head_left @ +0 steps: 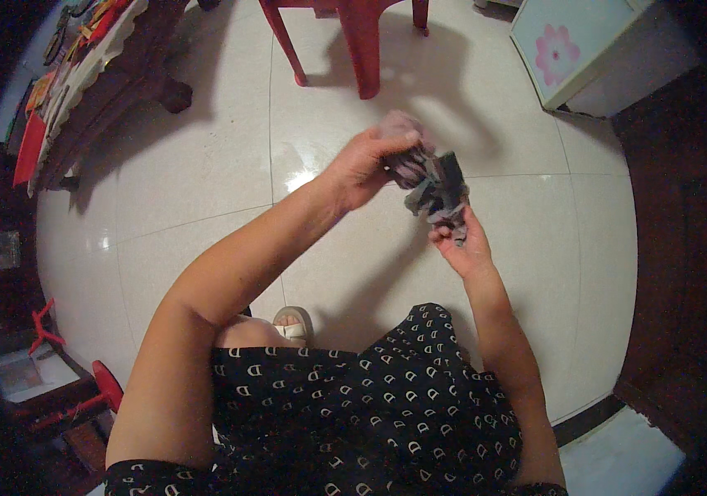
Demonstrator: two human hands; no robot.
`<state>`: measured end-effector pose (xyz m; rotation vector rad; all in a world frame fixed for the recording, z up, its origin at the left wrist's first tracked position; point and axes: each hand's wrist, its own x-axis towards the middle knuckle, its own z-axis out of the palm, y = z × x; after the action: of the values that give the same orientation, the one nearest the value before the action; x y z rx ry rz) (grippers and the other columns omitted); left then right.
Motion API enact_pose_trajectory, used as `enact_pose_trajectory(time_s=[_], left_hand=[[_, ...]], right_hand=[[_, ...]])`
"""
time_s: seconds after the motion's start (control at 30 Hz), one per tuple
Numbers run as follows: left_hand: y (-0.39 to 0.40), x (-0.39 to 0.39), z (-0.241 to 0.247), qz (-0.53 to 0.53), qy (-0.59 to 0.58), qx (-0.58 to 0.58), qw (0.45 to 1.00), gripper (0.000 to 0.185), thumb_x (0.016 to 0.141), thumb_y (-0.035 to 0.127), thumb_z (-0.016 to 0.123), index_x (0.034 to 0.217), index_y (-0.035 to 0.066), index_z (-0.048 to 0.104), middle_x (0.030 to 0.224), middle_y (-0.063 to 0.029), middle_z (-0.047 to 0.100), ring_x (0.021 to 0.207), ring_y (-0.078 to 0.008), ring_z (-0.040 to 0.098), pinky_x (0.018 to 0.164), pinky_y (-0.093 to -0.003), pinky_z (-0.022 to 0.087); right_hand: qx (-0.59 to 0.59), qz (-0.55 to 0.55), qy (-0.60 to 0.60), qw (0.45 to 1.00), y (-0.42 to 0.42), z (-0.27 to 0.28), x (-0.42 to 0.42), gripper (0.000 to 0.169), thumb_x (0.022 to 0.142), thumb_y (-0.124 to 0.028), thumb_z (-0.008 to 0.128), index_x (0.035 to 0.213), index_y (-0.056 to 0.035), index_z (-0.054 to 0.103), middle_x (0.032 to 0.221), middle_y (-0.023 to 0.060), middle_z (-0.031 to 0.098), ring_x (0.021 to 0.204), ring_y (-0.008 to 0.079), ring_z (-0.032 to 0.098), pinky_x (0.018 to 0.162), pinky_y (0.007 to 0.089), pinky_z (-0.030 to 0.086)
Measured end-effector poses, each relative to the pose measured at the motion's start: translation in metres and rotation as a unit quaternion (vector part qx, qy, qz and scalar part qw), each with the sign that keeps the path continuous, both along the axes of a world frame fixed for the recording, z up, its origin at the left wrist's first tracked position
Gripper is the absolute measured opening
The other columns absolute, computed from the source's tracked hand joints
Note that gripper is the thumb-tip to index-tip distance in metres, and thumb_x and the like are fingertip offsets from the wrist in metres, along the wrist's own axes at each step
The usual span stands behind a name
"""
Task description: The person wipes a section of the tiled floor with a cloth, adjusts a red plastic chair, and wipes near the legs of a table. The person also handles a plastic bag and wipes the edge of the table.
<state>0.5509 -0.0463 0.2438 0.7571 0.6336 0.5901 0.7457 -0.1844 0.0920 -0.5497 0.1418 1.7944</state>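
Note:
A crumpled bundle of thin grey, black and pinkish cloth (437, 180) stretches between my two hands above the tiled floor. My left hand (369, 158) grips its upper, pinkish end, thumb laid across the fabric. Lower and to the right, my right hand (466, 245) pinches the greyer end between thumb and fingers. Folds and some blur hide what kind of item the cloth is. My black top with a pale letter print (359, 409) fills the bottom of the view.
A red plastic stool (359, 49) stands ahead on the pale floor tiles (204, 186). At upper left is a dark carved wooden table (111, 93) with a cloth and colourful items. A white cabinet with a pink flower (555, 56) stands upper right. My sandalled foot (291, 325) shows below.

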Motion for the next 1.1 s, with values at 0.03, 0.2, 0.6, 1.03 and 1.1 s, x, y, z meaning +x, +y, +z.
enact_pose_trajectory(time_s=[0.03,0.2,0.6,1.03,1.1], left_hand=[[0.006,-0.008,0.0,0.009,-0.025,-0.012,1.0,0.042,0.085,0.025,0.066,0.12,0.008,0.052,0.107,-0.0046,0.061,0.099,-0.0204,0.059,0.094,-0.0377,0.045],[0.022,-0.023,-0.004,0.073,-0.058,-0.004,0.996,0.047,0.088,0.027,0.062,0.129,0.009,0.049,0.112,-0.0091,0.061,0.107,-0.0225,0.057,0.096,-0.0382,0.045],[0.037,-0.045,0.002,0.193,0.027,0.034,0.98,0.045,0.083,0.02,0.064,0.125,0.011,0.051,0.113,-0.0042,0.062,0.108,-0.0179,0.056,0.096,-0.0347,0.038],[-0.003,-0.007,0.008,-0.154,0.153,0.301,0.929,0.053,0.083,0.016,0.069,0.13,0.005,0.045,0.128,-0.0079,0.052,0.12,-0.0182,0.047,0.103,-0.0331,0.037],[-0.01,-0.005,0.001,-0.145,0.196,0.46,0.854,0.068,0.081,0.022,0.073,0.137,0.005,0.038,0.134,-0.0097,0.046,0.125,-0.0214,0.043,0.105,-0.0347,0.035]], right_hand=[[0.057,0.021,0.047,0.997,0.003,0.01,0.0,0.037,0.096,-0.041,0.042,0.118,-0.0143,0.055,0.121,0.0107,0.057,0.105,0.0296,0.055,0.082,0.0444,0.047],[0.004,-0.105,-0.097,0.99,0.007,0.057,0.021,0.041,0.097,-0.037,0.037,0.129,-0.0138,0.05,0.13,0.0115,0.052,0.119,0.0319,0.05,0.096,0.0545,0.043],[0.026,0.005,-0.283,0.959,0.005,0.103,0.028,0.044,0.092,-0.026,0.051,0.128,-0.0018,0.047,0.122,0.0109,0.057,0.112,0.0252,0.057,0.092,0.0413,0.048],[0.069,0.015,-0.227,0.971,0.009,0.096,0.014,0.055,0.087,-0.023,0.058,0.133,0.0014,0.04,0.127,0.0115,0.053,0.116,0.0259,0.053,0.1,0.0416,0.043],[0.054,0.023,-0.235,0.97,0.005,0.105,0.014,0.058,0.085,-0.025,0.061,0.133,0.0011,0.041,0.127,0.0112,0.053,0.115,0.0253,0.054,0.1,0.0407,0.043]])
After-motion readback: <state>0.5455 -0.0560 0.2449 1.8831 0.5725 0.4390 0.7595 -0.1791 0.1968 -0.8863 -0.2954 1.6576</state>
